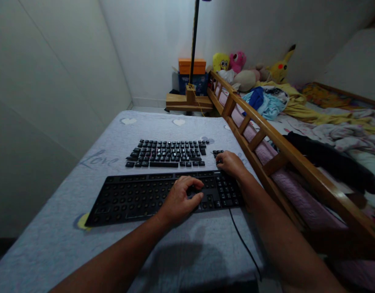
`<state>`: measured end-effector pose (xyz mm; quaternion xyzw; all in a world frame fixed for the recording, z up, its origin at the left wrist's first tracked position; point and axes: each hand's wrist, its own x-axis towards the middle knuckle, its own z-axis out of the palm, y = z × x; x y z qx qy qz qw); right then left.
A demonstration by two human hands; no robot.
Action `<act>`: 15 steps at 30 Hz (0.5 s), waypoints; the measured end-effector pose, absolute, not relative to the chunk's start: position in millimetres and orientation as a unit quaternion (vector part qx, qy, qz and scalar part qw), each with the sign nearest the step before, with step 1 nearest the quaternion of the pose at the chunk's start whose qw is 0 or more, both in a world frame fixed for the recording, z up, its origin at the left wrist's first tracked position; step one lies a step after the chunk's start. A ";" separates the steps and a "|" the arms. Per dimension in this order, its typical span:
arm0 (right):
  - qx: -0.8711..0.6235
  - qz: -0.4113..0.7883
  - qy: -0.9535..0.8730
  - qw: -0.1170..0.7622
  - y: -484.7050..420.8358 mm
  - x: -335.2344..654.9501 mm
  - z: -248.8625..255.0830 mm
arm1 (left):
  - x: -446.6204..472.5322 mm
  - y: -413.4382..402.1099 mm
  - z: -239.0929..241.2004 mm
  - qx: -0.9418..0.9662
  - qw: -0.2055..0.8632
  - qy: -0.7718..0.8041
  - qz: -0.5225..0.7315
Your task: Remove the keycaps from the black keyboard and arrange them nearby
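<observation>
A black keyboard base (135,197) with its keycaps removed lies on a grey cloth-covered table (62,228). Behind it the loose black keycaps (167,153) are laid out in rows. My left hand (181,199) rests on the base's right-middle part, fingers curled in a pinch on something too small to name. My right hand (231,162) reaches past the base's far right corner, fingers closed over a small group of keycaps (218,153) there. The keyboard's black cable (244,242) runs off the table's front.
A wooden bed rail (266,134) runs along the table's right side, with rumpled bedding and clothes (327,118) beyond. Plush toys (236,63) sit at the bed's far end. A wooden stand with a black pole (191,53) and stacked boxes (191,73) stand behind the table.
</observation>
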<state>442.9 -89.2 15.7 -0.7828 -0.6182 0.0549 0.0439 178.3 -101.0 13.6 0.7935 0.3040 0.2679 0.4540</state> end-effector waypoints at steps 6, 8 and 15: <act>-0.786 0.052 -0.614 0.052 -91.2 442.2 17.7 | 178.5 -100.4 13.1 0.794 0.454 0.304 0.268; -0.785 0.051 -0.614 0.063 -93.9 444.3 21.5 | 178.7 -100.4 13.4 0.793 0.456 0.304 0.268; -0.802 0.047 -0.587 0.101 -108.3 458.5 30.3 | 178.7 -100.9 14.8 0.793 0.455 0.303 0.270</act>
